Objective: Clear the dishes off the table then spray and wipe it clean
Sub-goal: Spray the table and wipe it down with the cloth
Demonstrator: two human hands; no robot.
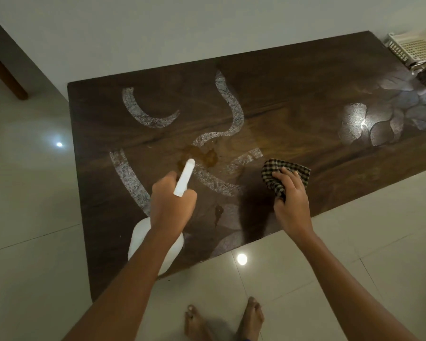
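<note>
Now your left hand (pixel 172 203) grips the spray bottle (pixel 155 244) over the stain (pixel 202 156); your right hand (pixel 290 200) clutches the cloth (pixel 278 173) on the bench (pixel 305 94).

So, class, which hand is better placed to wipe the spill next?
Right: the right hand grips the checked cloth beside the brown spill; the left hand holds the white spray bottle.

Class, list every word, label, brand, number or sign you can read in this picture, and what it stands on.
None can be read.
The white spray bottle shows no label.
The pale curves on the table are decoration, not letters.
The checked cloth bears only its pattern.
</note>
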